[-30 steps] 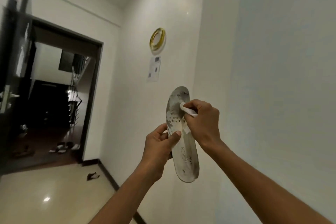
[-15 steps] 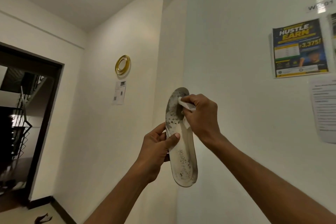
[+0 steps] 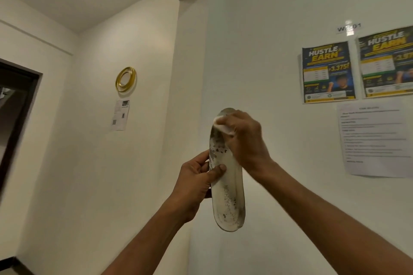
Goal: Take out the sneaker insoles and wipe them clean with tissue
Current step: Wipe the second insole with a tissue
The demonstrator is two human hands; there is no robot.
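Both arms reach up in open air near the white wall (image 3: pixel 279 29), the left hand (image 3: pixel 196 183) closing its grip on the upright insole (image 3: pixel 228 190) at mid-length, the right hand (image 3: pixel 245 138) pinching the tissue (image 3: pixel 220 124) against the toe end.

The insole (image 3: pixel 228 187) looks like matt, stained foam; the tissue (image 3: pixel 220 123) is soft white paper; the wall posters (image 3: pixel 328 72) are glossy paper.

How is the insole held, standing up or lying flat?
Standing up. The insole points toe up, heel down; the left hand holds its middle, the right hand presses tissue near the top.
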